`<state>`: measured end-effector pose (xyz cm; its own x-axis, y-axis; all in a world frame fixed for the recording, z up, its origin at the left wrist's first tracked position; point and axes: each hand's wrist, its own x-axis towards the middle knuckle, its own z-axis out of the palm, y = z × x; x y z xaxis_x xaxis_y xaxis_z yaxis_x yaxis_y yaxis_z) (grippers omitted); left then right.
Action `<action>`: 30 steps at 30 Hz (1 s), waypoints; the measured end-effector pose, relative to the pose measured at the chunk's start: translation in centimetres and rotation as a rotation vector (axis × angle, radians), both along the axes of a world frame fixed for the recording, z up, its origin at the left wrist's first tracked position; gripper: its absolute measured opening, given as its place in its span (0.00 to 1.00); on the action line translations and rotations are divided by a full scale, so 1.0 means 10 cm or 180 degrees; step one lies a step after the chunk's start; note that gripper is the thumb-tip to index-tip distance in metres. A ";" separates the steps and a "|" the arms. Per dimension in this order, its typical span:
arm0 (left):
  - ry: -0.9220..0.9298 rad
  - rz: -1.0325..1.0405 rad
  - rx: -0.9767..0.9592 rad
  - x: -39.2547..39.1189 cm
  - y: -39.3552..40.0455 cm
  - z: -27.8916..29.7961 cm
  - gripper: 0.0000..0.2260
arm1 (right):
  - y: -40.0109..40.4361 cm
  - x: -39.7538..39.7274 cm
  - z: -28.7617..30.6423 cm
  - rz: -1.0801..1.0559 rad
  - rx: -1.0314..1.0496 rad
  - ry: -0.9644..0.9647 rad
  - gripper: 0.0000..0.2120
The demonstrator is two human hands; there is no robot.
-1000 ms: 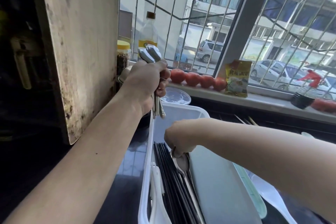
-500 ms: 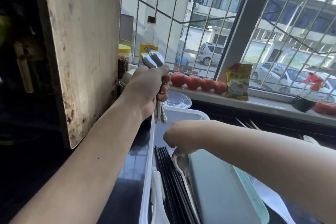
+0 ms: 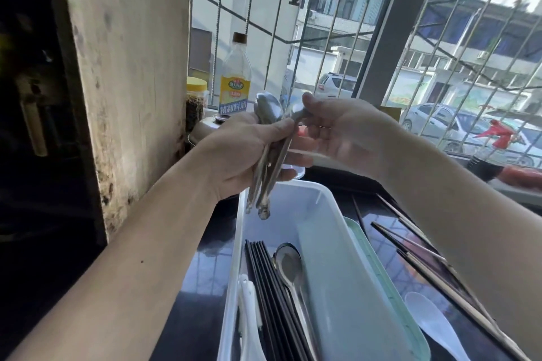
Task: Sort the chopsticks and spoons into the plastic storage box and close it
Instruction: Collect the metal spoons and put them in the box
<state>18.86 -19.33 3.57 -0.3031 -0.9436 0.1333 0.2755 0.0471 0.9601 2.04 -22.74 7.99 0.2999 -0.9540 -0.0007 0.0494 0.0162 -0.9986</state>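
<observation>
Above the box (image 3: pixel 296 214), the left hand (image 3: pixel 246 152) grips a bundle of spoons (image 3: pixel 271 138) upright, probably to feed them one by one. The right hand (image 3: pixel 343 132) pinches one spoon's bowl. Chopsticks (image 3: pixel 269 287) lie inside the box.

We see bare floor in the storage box's (image 3: pixel 319 202) far end. The cutting board (image 3: pixel 129 82) walls its left; loose chopsticks (image 3: pixel 416 246) crowd the worktop (image 3: pixel 205 269) on its right.

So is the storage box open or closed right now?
Open: the storage box has no lid on, and black chopsticks and a spoon lie exposed inside.
</observation>
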 end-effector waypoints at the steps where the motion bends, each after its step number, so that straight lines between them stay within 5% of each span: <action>1: -0.0094 0.0143 -0.0001 -0.01 0.00 0.00 0.12 | 0.01 -0.02 0.03 -0.0138 0.0074 -0.0245 0.08; 3: -0.0165 0.0714 -0.0042 -0.01 -0.06 -0.01 0.12 | 0.03 -0.05 0.11 -0.0516 0.0014 -0.0292 0.07; 6: -0.0084 0.1402 -0.0198 0.03 -0.17 -0.05 0.09 | 0.10 -0.07 0.18 -0.0730 -0.0586 0.0960 0.15; 10: 0.0304 0.1129 -0.0055 0.04 -0.17 -0.04 0.10 | 0.27 0.12 -0.07 0.0123 -0.0711 0.2903 0.11; 13: 0.0202 0.1112 -0.0108 0.02 -0.14 -0.05 0.11 | 0.25 0.23 -0.32 0.0474 -0.0478 0.3600 0.11; 17: -0.0043 0.1133 -0.0088 0.05 -0.11 -0.04 0.10 | 0.24 0.11 -0.22 0.0649 -0.0563 0.3439 0.05; 23: -0.0128 0.0593 0.0017 -0.02 0.04 0.07 0.11 | 0.24 -0.05 0.26 -0.0141 -0.1535 0.2091 0.04; 30: 0.0083 0.0035 -0.0027 -0.02 0.04 0.00 0.08 | 0.19 0.08 0.20 -0.0627 -0.2454 0.2405 0.04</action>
<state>18.66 -18.94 3.58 -0.2891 -0.9456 0.1490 0.2999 0.0584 0.9522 2.89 -20.87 9.96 0.3156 -0.8082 0.4972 -0.6463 -0.5667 -0.5110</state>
